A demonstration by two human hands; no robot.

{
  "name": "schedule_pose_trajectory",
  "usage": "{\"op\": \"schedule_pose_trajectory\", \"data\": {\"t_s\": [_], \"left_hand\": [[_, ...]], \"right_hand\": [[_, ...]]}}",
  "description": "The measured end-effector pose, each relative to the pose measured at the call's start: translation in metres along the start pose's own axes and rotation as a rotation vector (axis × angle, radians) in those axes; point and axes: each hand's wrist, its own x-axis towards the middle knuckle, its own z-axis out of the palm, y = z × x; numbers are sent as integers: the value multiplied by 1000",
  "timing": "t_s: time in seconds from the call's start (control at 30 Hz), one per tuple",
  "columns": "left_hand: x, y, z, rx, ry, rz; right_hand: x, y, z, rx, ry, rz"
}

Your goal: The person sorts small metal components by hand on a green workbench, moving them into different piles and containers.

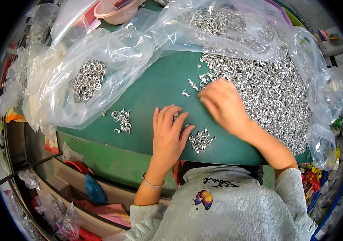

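My left hand is over the green tabletop, fingers stretched and slightly apart, with bits of shiny metal showing between them. Just right of its thumb lies a small heap of curved silvery metal pieces. My right hand is at the left edge of a large pile of the same small pieces. Its fingers bend downward and are blurred, so I cannot make out anything in them. A few loose curved pieces lie beside its fingertips. Farther left on the table is another small heap of metal pieces.
A clear plastic bag at left holds silvery rings. More clear plastic sheeting covers the back of the pile. A pink basket stands at the far side. Below the table's left front edge are open brown compartments.
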Motion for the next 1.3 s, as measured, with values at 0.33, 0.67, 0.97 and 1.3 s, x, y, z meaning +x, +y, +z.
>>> {"op": "schedule_pose_trajectory", "data": {"t_s": [0.33, 0.67, 0.97, 1.3], "left_hand": [[-2, -7, 3, 3, -4, 41], [1, 0, 2, -30, 20, -3], [-2, -6, 4, 9, 13, 24], [-4, -7, 4, 28, 2, 20]], "right_hand": [[13, 23, -2, -165, -127, 34], [-2, -12, 9, 70, -172, -78], [18, 32, 0, -380, 14, -32], [20, 28, -5, -283, -10, -34]]}}
